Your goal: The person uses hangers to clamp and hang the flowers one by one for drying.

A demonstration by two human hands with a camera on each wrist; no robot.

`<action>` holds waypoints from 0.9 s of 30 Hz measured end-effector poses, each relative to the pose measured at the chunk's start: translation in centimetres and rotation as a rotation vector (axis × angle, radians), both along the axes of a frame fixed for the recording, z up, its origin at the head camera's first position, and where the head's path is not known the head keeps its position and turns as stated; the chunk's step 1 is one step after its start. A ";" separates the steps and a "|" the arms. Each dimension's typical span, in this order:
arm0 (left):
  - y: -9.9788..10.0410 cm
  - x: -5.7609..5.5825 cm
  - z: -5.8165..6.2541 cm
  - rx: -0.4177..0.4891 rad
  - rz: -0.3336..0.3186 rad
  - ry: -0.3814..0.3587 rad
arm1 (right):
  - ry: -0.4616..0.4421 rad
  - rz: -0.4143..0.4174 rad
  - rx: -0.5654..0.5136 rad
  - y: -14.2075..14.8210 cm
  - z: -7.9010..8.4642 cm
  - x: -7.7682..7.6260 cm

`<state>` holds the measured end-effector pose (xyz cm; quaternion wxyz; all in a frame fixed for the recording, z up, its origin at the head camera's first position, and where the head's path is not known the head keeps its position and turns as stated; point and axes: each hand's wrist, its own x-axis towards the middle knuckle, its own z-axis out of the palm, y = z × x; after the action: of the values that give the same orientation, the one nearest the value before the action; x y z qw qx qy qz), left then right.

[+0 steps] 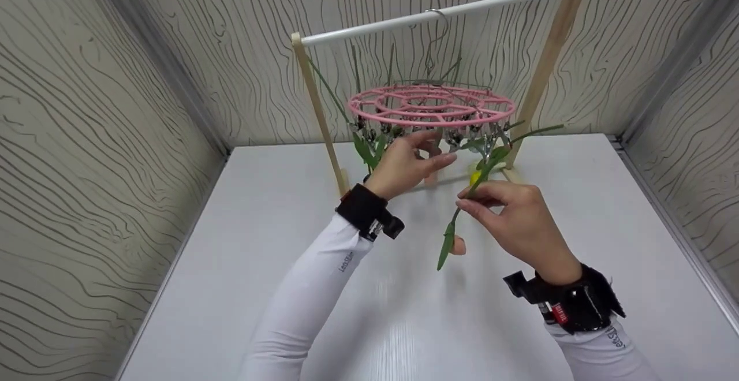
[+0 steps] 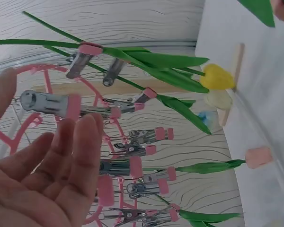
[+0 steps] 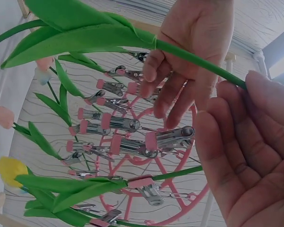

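Note:
My right hand [image 1: 514, 219] pinches the green stem [image 3: 199, 60] of an artificial tulip between thumb and fingertips. The tulip hangs bloom down, its peach bloom [image 1: 458, 246] partly behind a leaf [image 1: 445, 248]. Above it, a round pink drying rack [image 1: 430, 120] with metal clips hangs from a hook. My left hand [image 1: 407, 164] is raised at the rack's near edge, thumb and fingers apart. In the left wrist view, a pink-tipped clip [image 2: 47, 103] lies between that thumb and the fingertips. Tulips with a yellow bloom [image 2: 217, 77] and a peach bloom [image 2: 259, 158] hang beyond.
A white rod [image 1: 375, 27] on wooden posts [image 1: 554, 52] carries the rack above the white table [image 1: 242, 288]. Several stems stick up past the rack. Wood-patterned walls [image 1: 75, 167] close in the back and sides.

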<state>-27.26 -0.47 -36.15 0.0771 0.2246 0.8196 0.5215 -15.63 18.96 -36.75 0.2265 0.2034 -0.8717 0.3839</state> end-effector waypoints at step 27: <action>1.6 -0.4 1.0 -0.166 -0.167 0.129 | -0.040 -0.027 -0.009 1.6 0.2 0.0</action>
<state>-27.64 1.13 -35.19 0.0858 0.3181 0.8416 0.4280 -15.66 20.56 -36.55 0.2152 0.1829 -0.8770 0.3886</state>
